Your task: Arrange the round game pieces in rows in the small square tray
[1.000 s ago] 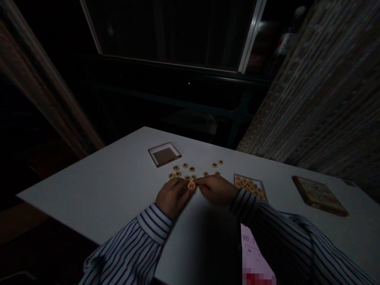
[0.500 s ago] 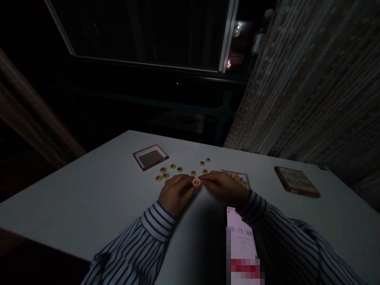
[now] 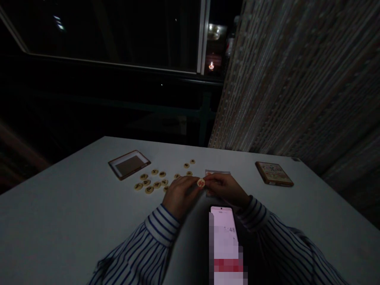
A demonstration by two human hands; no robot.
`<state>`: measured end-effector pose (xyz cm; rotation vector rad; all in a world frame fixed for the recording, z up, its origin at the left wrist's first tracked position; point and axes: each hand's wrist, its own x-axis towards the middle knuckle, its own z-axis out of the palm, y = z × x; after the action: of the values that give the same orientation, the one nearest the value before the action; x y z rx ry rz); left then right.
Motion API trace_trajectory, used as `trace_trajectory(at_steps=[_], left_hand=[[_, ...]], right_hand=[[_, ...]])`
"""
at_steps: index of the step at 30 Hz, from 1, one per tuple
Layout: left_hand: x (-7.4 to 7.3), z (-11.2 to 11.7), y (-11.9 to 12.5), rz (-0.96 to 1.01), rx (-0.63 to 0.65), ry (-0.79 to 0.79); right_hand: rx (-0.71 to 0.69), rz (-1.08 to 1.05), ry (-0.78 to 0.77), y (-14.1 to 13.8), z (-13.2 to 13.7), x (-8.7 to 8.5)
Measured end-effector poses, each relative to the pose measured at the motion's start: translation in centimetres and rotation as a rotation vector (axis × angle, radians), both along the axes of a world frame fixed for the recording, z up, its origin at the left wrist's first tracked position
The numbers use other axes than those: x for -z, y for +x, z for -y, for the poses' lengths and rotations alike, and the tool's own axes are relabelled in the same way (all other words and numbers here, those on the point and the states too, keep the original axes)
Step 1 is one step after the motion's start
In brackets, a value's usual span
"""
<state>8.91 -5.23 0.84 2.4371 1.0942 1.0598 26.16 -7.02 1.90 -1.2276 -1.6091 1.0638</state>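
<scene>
Both my hands meet over a white table [image 3: 74,213] in a dim room. A round pale game piece with a red mark [image 3: 201,183] is pinched between the fingertips of my left hand [image 3: 181,194] and my right hand [image 3: 225,189]. Several similar round pieces with dark marks [image 3: 151,183] lie scattered on the table just left of and beyond my hands. Behind my right hand a clear tray of red-marked pieces [image 3: 216,174] is mostly hidden. Both sleeves are white with dark stripes.
A shallow brown-rimmed box lid [image 3: 129,164] lies at the far left of the pieces. A brown printed box [image 3: 274,173] sits at the right. A lit phone with a timer [image 3: 225,237] lies near me between my arms. A woven blind hangs on the right.
The camera has swung to the right, so everything has shifted left in view. My hands still pinch the red-marked piece between them, lifted slightly. The phone shows more fully.
</scene>
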Motion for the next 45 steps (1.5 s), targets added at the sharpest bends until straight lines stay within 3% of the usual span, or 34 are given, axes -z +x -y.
trace_trajectory(at_steps=[5, 18, 22, 29, 34, 40, 45], left_hand=[[-0.2, 0.0, 2.1, 0.019, 0.048, -0.024], [-0.3, -0.6, 6.5, 0.034, 0.126, -0.121], [0.3, -0.8, 7.5, 0.107, 0.155, -0.261], [1.4, -0.5, 7.8, 0.483, 0.247, -0.69], [1.5, -0.5, 7.1, 0.551, 0.182, -0.815], [1.5, -0.5, 7.0, 0.658, 0.181, -0.964], [1.8, -0.5, 6.9, 0.689, 0.201, -0.975]], right_hand=[[0.058, -0.197, -0.082, 1.2, 0.8, 0.2], [0.286, -0.323, -0.075, 4.3, 2.0, 1.0], [0.319, -0.351, -0.036, 4.8, 2.2, 1.4], [0.342, -0.205, 0.061, 5.4, 2.4, 3.2], [0.292, -0.114, 0.135, 4.8, 2.8, 3.8], [0.314, -0.121, 0.107, 4.0, 3.2, 3.8], [0.31, -0.126, 0.13, 4.1, 3.1, 4.3]])
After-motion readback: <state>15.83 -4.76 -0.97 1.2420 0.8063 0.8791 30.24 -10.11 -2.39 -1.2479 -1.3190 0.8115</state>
